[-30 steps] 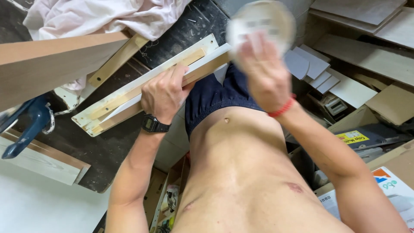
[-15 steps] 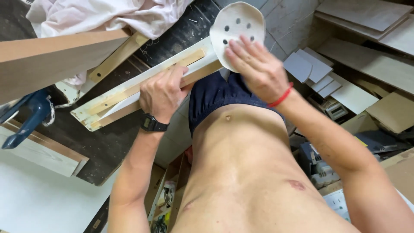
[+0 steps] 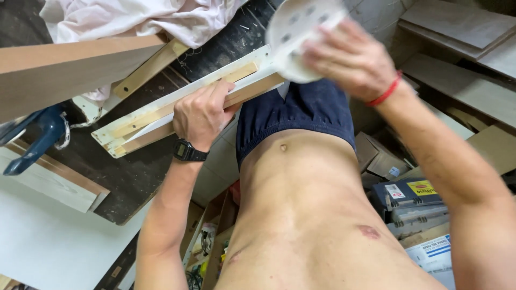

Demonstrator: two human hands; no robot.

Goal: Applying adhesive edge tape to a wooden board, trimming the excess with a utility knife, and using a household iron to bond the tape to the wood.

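Observation:
My left hand point(image 3: 201, 115), with a black wristwatch on the wrist, grips a long narrow wooden piece with white faces point(image 3: 156, 115) that lies slanted along the edge of a dark workbench point(image 3: 129, 177). My right hand point(image 3: 349, 56), with a red band at the wrist, presses a round white sanding disc with several holes point(image 3: 295, 27) against the far end of that piece. The disc is blurred at its edge.
A brown board point(image 3: 70, 72) juts in from the left, with crumpled pale cloth point(image 3: 140, 19) behind it and a blue clamp point(image 3: 32, 139) below. A white panel point(image 3: 48, 241) lies lower left. Wood offcuts point(image 3: 462, 32), cardboard boxes point(image 3: 376, 156) and a dark case point(image 3: 414, 193) crowd the floor at right.
My right hand and the disc have kept shifting back and forth over the far end of the piece. My left hand has kept its grip in the same place.

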